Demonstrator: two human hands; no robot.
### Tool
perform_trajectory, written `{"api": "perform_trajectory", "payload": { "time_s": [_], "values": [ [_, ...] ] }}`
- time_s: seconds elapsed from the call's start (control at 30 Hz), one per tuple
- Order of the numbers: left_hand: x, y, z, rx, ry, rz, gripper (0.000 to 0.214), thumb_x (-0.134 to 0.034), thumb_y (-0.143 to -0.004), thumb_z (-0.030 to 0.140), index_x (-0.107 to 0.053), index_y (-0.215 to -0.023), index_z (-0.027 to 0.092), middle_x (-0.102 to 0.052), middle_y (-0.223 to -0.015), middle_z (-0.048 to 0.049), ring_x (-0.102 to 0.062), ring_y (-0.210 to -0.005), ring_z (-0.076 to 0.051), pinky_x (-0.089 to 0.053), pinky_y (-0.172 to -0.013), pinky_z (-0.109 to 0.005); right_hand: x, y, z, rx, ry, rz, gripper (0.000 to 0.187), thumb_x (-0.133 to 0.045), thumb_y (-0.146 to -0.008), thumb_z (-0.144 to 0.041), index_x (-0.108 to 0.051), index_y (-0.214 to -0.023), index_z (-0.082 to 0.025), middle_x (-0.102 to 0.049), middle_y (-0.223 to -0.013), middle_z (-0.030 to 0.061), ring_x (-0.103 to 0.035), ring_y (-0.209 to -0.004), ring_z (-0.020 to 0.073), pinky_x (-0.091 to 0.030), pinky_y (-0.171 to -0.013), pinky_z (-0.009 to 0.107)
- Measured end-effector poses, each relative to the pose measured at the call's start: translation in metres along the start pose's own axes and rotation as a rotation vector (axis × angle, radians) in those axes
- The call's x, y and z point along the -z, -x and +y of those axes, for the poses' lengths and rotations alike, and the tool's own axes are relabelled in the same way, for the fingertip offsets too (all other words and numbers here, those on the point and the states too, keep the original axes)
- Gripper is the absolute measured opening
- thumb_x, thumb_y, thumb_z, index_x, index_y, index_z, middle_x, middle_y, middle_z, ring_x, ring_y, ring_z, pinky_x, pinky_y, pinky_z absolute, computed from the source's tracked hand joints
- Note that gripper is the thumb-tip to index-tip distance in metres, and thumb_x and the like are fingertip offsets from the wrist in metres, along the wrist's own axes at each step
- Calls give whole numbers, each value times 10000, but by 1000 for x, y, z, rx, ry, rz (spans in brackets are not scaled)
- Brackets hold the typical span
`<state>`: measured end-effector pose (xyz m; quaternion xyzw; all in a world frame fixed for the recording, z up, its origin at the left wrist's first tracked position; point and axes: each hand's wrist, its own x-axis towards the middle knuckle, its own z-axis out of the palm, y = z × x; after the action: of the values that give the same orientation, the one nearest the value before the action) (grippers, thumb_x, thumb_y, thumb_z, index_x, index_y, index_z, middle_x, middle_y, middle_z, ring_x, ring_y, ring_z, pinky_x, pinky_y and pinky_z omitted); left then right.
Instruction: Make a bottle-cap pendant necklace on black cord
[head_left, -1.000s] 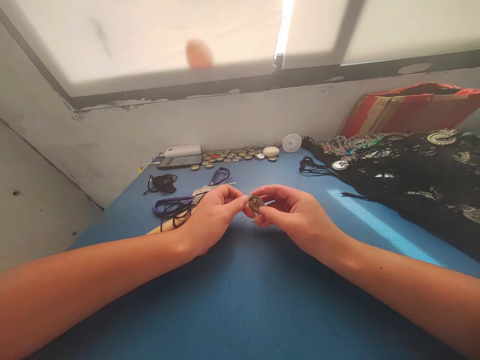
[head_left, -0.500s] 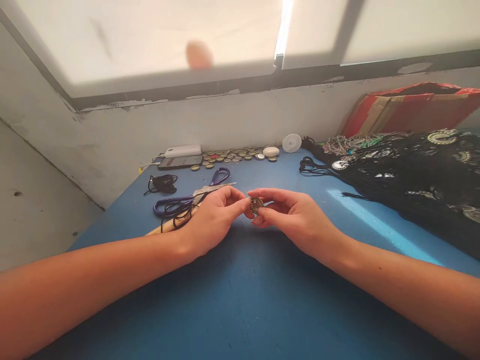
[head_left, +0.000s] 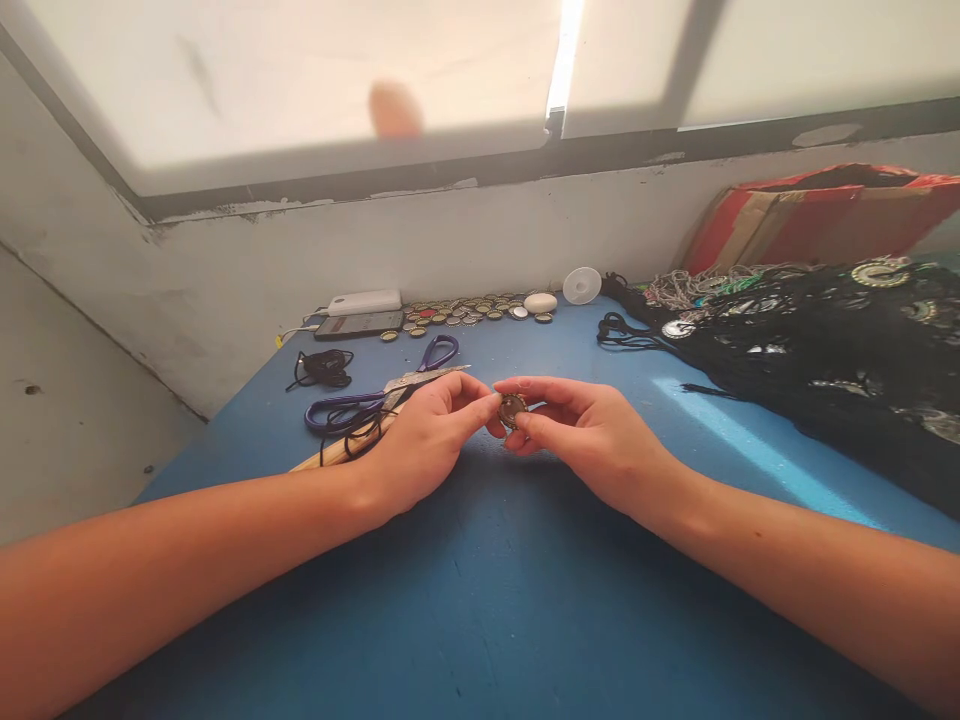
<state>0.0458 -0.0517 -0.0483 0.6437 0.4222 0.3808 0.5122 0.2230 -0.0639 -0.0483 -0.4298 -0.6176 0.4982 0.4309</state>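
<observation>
A small round bottle cap (head_left: pixel 512 408) is held just above the blue table (head_left: pixel 480 600) between both hands. My left hand (head_left: pixel 427 440) pinches its left edge with thumb and forefinger. My right hand (head_left: pixel 592 435) pinches its right edge, its fingers curled round it. Just behind my left hand lie purple-handled scissors (head_left: pixel 375 395), a tangle of black cord (head_left: pixel 360 430) and a wooden stick (head_left: pixel 330 455).
Along the wall lie several bottle caps (head_left: pixel 465 312), a phone (head_left: pixel 358 324), a white power bank (head_left: pixel 365 301), a white oval piece (head_left: pixel 541 302) and a white disc (head_left: pixel 583 285). A black cord bundle (head_left: pixel 322 367) lies at left. A black heap with metal discs (head_left: pixel 825 350) fills the right; a red box (head_left: pixel 817 215) stands behind.
Both hands have shifted slightly, the fingers closing a little tighter round the cap. Nothing else on the table has moved.
</observation>
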Motion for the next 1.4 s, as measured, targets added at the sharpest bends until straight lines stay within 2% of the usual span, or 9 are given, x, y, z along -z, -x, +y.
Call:
{"api": "perform_trajectory", "payload": {
  "time_s": [0.3,0.57,0.83,1.0,1.17,1.27,1.4],
  "values": [
    [0,0,1,-7,30,-8,235,-570,-896,413,-574,-863,180,-671,-819,5,-531,-653,-89,-355,-621,-252,1,0,-1,-2,2,12,324,-620,-800,-261,-686,-1102,-166,-715,-895,35,-665,-733,140,-570,-746,306],
    [-1,1,0,-22,-43,0,251,-551,-889,438,-583,-862,191,-673,-837,-14,-585,-816,-152,-408,-752,-296,0,0,0,-3,-29,15,303,-604,-827,-297,-693,-1085,-166,-713,-813,23,-671,-703,140,-577,-744,313],
    [-1,1,1,-41,-22,-30,245,-560,-880,429,-581,-872,185,-673,-860,-28,-615,-864,-175,-441,-827,-328,0,2,0,28,-1,-3,288,-595,-834,-277,-691,-1085,-171,-696,-863,35,-658,-733,138,-573,-756,317],
    [-1,2,2,-39,-46,-34,240,-553,-889,424,-586,-874,187,-669,-864,-22,-609,-860,-169,-436,-826,-326,0,3,1,85,-27,-10,252,-564,-847,-282,-697,-1026,-164,-626,-983,58,-646,-740,138,-580,-743,337],
    [-3,3,4,-44,-3,-61,202,-563,-892,374,-589,-852,178,-670,-852,-25,-615,-844,-158,-447,-813,-306,0,3,2,128,-26,-7,211,-533,-833,-209,-691,-972,-183,-626,-857,29,-617,-723,132,-559,-704,318],
    [-3,3,5,-40,20,-75,190,-568,-890,360,-588,-847,176,-679,-847,-25,-626,-833,-152,-453,-805,-296,0,3,2,150,-33,-9,171,-563,-826,-219,-686,-940,-185,-626,-759,11,-592,-673,125,-527,-650,291],
    [-2,4,6,-42,13,-90,180,-578,-886,346,-597,-855,171,-690,-859,-33,-634,-849,-161,-457,-820,-309,0,2,1,143,-29,10,133,-584,-826,-233,-688,-896,-189,-620,-733,5,-566,-647,116,-495,-622,274]
  ]
}}
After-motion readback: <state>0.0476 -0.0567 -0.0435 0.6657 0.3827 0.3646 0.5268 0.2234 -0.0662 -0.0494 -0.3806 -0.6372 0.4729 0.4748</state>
